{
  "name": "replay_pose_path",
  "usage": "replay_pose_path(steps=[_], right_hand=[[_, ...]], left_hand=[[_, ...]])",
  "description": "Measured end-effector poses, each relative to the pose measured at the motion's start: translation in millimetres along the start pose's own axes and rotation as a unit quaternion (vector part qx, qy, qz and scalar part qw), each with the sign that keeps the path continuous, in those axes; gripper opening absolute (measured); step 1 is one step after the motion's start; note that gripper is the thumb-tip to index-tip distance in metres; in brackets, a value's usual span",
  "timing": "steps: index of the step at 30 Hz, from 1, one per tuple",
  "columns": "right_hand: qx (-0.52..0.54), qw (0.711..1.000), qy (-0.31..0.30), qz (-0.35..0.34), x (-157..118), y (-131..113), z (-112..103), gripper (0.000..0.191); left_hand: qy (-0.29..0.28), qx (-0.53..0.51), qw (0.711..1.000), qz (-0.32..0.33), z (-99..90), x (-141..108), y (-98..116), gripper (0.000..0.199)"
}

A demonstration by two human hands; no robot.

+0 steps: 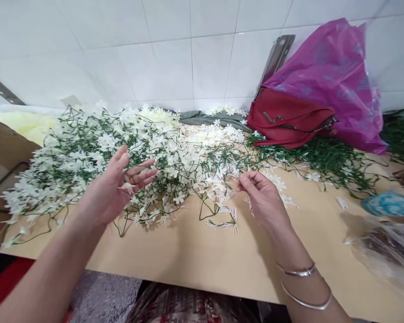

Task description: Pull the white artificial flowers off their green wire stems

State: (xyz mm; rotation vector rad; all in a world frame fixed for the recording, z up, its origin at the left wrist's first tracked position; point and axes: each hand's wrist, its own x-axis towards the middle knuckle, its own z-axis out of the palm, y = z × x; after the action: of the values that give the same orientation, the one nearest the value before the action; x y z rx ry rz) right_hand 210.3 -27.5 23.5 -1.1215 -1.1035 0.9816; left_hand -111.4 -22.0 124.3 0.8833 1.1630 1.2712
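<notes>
Above the near part of a tan table [195, 255], the person's left hand [112, 193] is turned palm up, its fingers spread apart and loosely curled, with a small white piece [128, 186] lying against it near the base of the fingers. One finger wears a ring [132, 181]. Just beyond and around that hand spreads a heap of white flowers [107, 140] on green stems.

The right hand [262, 197] has its thumb and forefinger together; I can't tell whether anything is pinched between them. It is beside thin white sprigs [234, 220], which lie at the heap's near edge, and two silvery bangles [299, 272] circle its forearm.

Further back, a red bag [289, 119] leans near the tiled wall [211, 58], a purple plastic bag [339, 85] against it, with bare green stems [339, 163] around its base.
</notes>
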Motion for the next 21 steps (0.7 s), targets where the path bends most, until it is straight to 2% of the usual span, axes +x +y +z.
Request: replay_pose_path(steps=[2, 4, 5, 7, 8, 9, 10, 11, 12, 13, 14, 15, 16, 18, 19, 20, 21], right_hand=[[-0.016, 1.0, -0.015, -0.007, 0.3, 0.2, 0.7, 0.025], [-0.038, 0.999, -0.025, -0.012, 0.8, 1.2, 1.4, 0.024], [-0.051, 0.998, -0.026, -0.015, 1.0, 1.9, 1.6, 0.023], [-0.077, 0.997, -0.018, -0.021, 0.6, 2.8, 2.2, 0.019], [-0.088, 0.996, -0.011, -0.024, -0.1, 2.9, 2.5, 0.018], [-0.099, 0.995, -0.007, -0.028, -1.0, 2.7, 2.9, 0.016], [-0.113, 0.993, -0.007, -0.033, -2.0, 2.2, 3.2, 0.015], [-0.129, 0.991, -0.014, -0.04, -2.9, 1.5, 3.3, 0.014], [-0.144, 0.988, -0.026, -0.046, -3.6, 0.8, 3.2, 0.014], [-0.158, 0.985, -0.041, -0.05, -3.9, 0.1, 2.8, 0.014], [-0.172, 0.982, -0.055, -0.053, -3.8, -0.6, 1.8, 0.016], [-0.186, 0.979, -0.065, -0.052, -3.3, -1.3, 0.1, 0.017], [-0.197, 0.977, -0.067, -0.048, -2.4, -2.2, -2.2, 0.018], [-0.221, 0.973, -0.06, -0.039, 0.0, -5.8, -8.8, 0.018], [-0.236, 0.97, -0.054, -0.035, 1.2, -8.6, -12.8, 0.017], [-0.258, 0.964, -0.052, -0.033, 2.6, -12.3, -17.1, 0.015], [-0.287, 0.956, -0.054, -0.033, 3.9, -16.4, -21.4, 0.014]], left_hand=[[0.01, 0.15, 0.988, 0.03, -16.5, 4.9, 18.3, 0.066], [-0.038, 0.314, 0.949, 0.012, -30.3, 15.5, 46.8, 0.062], [-0.05, 0.394, 0.917, 0.035, -35.7, 22.2, 62.7, 0.062], [-0.029, 0.546, 0.827, 0.13, -41.7, 34.8, 91.9, 0.066], [0.012, 0.599, 0.78, 0.181, -41.5, 38.9, 102.4, 0.06], [0.08, 0.628, 0.74, 0.227, -38.8, 40.7, 108.7, 0.053], [0.12, 0.65, 0.7, 0.269, -33.6, 39.5, 109.7, 0.051], [0.134, 0.665, 0.666, 0.31, -26.0, 35.3, 104.9, 0.051], [0.138, 0.644, 0.668, 0.346, -16.4, 28.5, 94.3, 0.045], [0.118, 0.614, 0.685, 0.375, -5.4, 19.5, 78.0, 0.041], [0.064, 0.581, 0.714, 0.385, 6.5, 9.3, 57.0, 0.035], [-0.019, 0.542, 0.733, 0.411, 18.8, -1.4, 32.2, 0.028], [-0.096, 0.494, 0.744, 0.44, 30.8, -11.8, 5.2, 0.024], [-0.218, 0.44, 0.76, 0.426, 53.5, -29.3, -49.2, 0.022], [-0.268, 0.439, 0.755, 0.406, 63.8, -35.8, -73.8, 0.024], [-0.311, 0.443, 0.738, 0.403, 73.4, -40.8, -95.3, 0.025], [-0.357, 0.447, 0.706, 0.417, 82.2, -44.3, -113.0, 0.026]])
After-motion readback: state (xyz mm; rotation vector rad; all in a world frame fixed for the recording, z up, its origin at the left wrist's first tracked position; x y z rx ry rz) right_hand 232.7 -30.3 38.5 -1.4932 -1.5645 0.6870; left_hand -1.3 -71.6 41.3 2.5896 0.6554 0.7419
